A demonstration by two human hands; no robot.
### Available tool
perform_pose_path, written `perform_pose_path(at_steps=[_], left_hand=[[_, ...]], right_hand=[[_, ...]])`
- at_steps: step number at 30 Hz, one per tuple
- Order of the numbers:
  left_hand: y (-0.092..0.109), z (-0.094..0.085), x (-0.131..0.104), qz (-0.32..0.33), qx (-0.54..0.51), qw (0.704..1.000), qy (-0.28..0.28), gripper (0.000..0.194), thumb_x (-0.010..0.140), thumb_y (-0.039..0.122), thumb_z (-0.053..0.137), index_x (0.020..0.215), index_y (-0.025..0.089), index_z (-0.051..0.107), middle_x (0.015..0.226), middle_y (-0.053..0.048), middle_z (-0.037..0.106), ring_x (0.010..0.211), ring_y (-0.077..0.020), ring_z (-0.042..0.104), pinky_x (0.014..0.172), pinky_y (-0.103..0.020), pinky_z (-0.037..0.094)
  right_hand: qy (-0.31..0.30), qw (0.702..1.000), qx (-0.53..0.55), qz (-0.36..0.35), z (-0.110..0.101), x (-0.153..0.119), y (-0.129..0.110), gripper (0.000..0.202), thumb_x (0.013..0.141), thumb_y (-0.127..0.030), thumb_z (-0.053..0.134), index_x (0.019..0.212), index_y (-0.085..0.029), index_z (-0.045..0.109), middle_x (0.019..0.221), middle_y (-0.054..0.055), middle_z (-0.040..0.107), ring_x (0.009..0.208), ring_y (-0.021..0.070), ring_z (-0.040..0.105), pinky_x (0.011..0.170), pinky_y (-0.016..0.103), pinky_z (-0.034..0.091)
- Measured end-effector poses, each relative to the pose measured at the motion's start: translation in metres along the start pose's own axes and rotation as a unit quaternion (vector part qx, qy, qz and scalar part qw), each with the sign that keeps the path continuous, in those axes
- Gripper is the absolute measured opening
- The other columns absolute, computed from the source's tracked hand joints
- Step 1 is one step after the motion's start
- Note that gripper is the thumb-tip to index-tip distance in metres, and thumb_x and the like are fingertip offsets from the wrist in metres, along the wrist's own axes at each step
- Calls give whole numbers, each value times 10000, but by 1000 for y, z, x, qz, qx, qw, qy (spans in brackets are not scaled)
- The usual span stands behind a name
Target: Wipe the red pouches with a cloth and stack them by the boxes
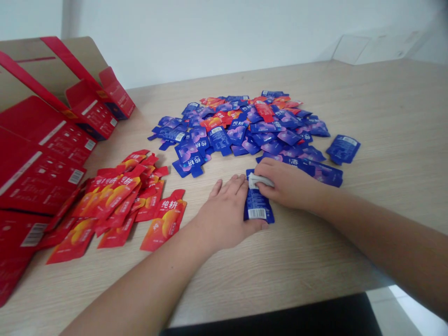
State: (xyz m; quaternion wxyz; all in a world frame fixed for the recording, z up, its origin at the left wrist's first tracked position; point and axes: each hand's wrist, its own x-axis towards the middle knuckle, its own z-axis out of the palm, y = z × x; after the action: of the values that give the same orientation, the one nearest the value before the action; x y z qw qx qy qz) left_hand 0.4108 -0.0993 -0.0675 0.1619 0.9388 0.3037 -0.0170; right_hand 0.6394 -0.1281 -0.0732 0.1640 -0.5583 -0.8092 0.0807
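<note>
A blue sachet (258,201) lies barcode side up on the table in front of me. My left hand (227,212) is laid flat along its left edge, fingers stretched out and the thumb at its lower end. A folded white cloth or tissue (262,180) is gripped in my closed right hand (285,182), pressed onto the upper part of the sachet. Just beyond my right hand is a pile of blue sachets (219,137) with some red ones (264,111) mixed in. Part of the sachet under my hands is hidden.
Red sachets with orange fruit pictures (119,196) lie heaped at the left. Behind them stand red cartons (42,168) and a larger open box with red straps (70,60). One blue sachet (343,149) lies apart at the right. A white wall (227,42) backs the wooden table (395,154).
</note>
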Motion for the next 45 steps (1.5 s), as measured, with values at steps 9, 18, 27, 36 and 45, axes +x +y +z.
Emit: perform_pose_path(at_steps=[9, 18, 27, 36, 45], left_hand=[[1, 5, -4, 18, 19, 1000, 6, 1230, 887, 866, 627, 1700, 15, 269, 1778, -251, 218, 1674, -399, 188, 1358, -629, 146], [1, 5, -4, 23, 7, 1000, 7, 1090, 927, 778, 622, 1693, 65, 316, 1782, -214, 242, 1676, -378, 192, 1360, -609, 150], [1, -2, -3, 14, -11, 1000, -19, 1048, 935, 758, 650, 1678, 89, 335, 1789, -220, 201, 1684, -356, 157, 1370, -586, 116], [7, 6, -7, -9, 5, 1000, 29, 856, 993, 677, 598, 1573, 68, 437, 1755, -258, 300, 1667, -372, 230, 1360, -597, 178], [8, 0, -9, 3, -4, 999, 35, 786, 1052, 784, 421, 1429, 103, 535, 1716, -283, 366, 1649, -377, 287, 1340, -626, 235]], right_hand=[[110, 993, 22, 35, 3, -1, 3, 134, 984, -238, 619, 1114, -216, 641, 1142, 118, 699, 1094, 304, 661, 958, 439, 527], [-214, 953, 208, -48, -37, -15, -17, 69, 935, -287, 725, 984, -257, 762, 992, 8, 753, 921, 221, 676, 836, 354, 506], [-100, 986, 131, -14, -16, -3, -10, 93, 960, -308, 688, 959, -217, 707, 1064, 82, 730, 982, 266, 661, 876, 404, 494], [-19, 1000, 17, 4, -2, 4, -1, 113, 1000, -302, 626, 1018, -202, 675, 1062, 99, 707, 1031, 285, 662, 913, 403, 492], [53, 998, -3, 35, 5, 9, 4, 162, 1036, -324, 581, 1106, -202, 661, 1169, 130, 714, 1105, 308, 666, 952, 430, 513]])
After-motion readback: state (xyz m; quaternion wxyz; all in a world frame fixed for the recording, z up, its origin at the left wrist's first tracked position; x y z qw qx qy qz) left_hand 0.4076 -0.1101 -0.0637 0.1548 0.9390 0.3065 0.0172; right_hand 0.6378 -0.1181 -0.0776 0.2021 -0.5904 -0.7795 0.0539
